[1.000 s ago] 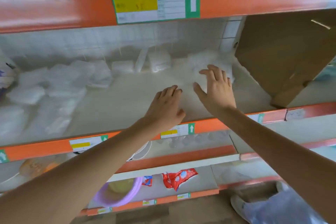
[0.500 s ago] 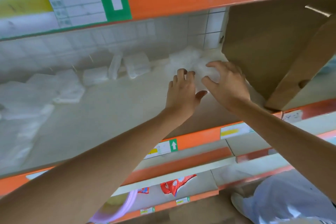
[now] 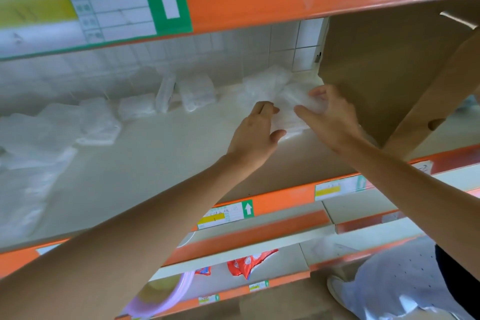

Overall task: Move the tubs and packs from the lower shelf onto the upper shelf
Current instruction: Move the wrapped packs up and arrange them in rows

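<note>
At 1 o'clock on the upper shelf | white plastic pack beside cardboard box | left hand fingers curl over its 9 o'clock edge, right hand pinches 3 o'clock side | best set flat, clear of box
</note>
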